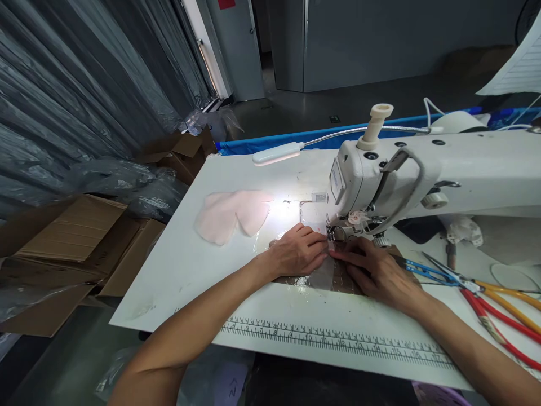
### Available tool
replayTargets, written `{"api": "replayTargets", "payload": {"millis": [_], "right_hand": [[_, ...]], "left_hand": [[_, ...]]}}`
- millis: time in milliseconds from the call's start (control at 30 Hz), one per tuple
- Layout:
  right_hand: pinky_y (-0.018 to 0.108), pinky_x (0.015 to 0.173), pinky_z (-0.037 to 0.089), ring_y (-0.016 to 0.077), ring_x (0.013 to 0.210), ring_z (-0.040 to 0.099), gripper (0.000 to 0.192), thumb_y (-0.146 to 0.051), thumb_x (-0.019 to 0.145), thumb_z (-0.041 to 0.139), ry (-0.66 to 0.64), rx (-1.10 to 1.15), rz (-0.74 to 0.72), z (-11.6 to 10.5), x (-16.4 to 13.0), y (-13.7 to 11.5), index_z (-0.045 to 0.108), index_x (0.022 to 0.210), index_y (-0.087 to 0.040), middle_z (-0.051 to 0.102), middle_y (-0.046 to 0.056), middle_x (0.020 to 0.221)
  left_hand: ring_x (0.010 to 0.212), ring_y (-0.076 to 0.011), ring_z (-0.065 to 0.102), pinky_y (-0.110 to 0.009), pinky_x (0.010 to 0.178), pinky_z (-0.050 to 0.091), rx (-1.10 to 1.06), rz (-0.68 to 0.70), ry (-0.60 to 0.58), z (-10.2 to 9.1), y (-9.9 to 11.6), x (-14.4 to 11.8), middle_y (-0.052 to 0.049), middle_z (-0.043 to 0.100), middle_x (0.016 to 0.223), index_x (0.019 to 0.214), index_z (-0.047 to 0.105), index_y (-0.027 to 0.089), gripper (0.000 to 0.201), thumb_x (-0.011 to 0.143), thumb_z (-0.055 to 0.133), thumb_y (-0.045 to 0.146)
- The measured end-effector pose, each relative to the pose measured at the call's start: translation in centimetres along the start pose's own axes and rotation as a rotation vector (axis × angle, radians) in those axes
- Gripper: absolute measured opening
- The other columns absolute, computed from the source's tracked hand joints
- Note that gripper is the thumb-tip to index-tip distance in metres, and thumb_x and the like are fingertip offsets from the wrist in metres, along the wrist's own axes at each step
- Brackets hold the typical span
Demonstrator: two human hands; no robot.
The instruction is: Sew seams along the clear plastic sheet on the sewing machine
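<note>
Two bare forearms, no sleeves, no gloves.

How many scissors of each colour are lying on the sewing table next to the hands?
Blue-handled scissors: 1
Yellow-handled scissors: 1
Red-handled scissors: 1
Total: 3
All lie on the table beside the right hand; the left hand rests away from them.

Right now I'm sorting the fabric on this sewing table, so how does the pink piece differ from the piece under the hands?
The pale pink fuzzy fabric pieces lie untouched at the table's left, away from the white sewing machine; the brown, glossy fabric piece sits at the needle, pressed flat by the left hand and right hand. The pink is rounded and matte; the brown is straight-edged and shiny. Both lie flat on the white table.
</note>
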State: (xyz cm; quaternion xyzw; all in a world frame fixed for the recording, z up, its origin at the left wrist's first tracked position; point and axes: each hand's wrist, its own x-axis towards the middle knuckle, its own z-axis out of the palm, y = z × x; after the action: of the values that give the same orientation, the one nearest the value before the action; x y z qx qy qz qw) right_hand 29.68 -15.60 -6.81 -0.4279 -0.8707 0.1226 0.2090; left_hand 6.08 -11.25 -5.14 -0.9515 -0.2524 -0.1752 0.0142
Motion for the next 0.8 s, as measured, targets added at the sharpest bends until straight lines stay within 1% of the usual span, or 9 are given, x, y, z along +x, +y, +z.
{"api": "replayTargets", "payload": {"millis": [133,433,600,800], "right_hand": [[0.041,0.077,0.053,0.023,0.092,0.06,0.037,-0.023,0.094,0.043,0.033,-0.005,-0.058,-0.2,0.0,-0.2,0.067,0.122,-0.028,0.06,0.011,0.105],[0.047,0.078,0.053,0.026,0.091,0.062,0.039,-0.024,0.095,0.042,-0.009,-0.033,-0.04,-0.3,-0.1,0.0,0.064,0.127,-0.028,0.061,0.013,0.106],[0.047,0.078,0.054,0.0257,0.09,0.062,0.038,-0.024,0.095,0.042,0.004,-0.035,-0.043,-0.1,-0.1,0.0,0.065,0.125,-0.027,0.061,0.014,0.106],[0.046,0.078,0.054,0.0258,0.091,0.061,0.04,-0.024,0.093,0.045,0.012,-0.072,-0.065,0.1,-0.1,0.1,0.061,0.129,-0.026,0.061,0.013,0.107]], "left_hand": [[0.088,-0.0201,0.058,-0.038,0.08,0.045,-0.007,0.015,-0.043,-0.6,0.0,0.0,-0.011,0.066,0.117,0.106,0.067,0.013,0.031,0.096,0.046,0.033],[0.088,-0.0213,0.057,-0.038,0.079,0.042,0.007,0.015,-0.089,-1.2,0.2,0.1,-0.011,0.064,0.119,0.112,0.066,0.014,0.036,0.096,0.046,0.039],[0.088,-0.0206,0.056,-0.037,0.081,0.041,0.03,0.008,-0.109,-1.3,0.2,0.2,-0.01,0.064,0.12,0.111,0.066,0.014,0.037,0.097,0.043,0.039],[0.089,-0.0216,0.056,-0.038,0.081,0.041,0.058,0.0,-0.105,-1.4,0.4,0.2,-0.012,0.061,0.124,0.115,0.064,0.014,0.038,0.097,0.043,0.04]]}}
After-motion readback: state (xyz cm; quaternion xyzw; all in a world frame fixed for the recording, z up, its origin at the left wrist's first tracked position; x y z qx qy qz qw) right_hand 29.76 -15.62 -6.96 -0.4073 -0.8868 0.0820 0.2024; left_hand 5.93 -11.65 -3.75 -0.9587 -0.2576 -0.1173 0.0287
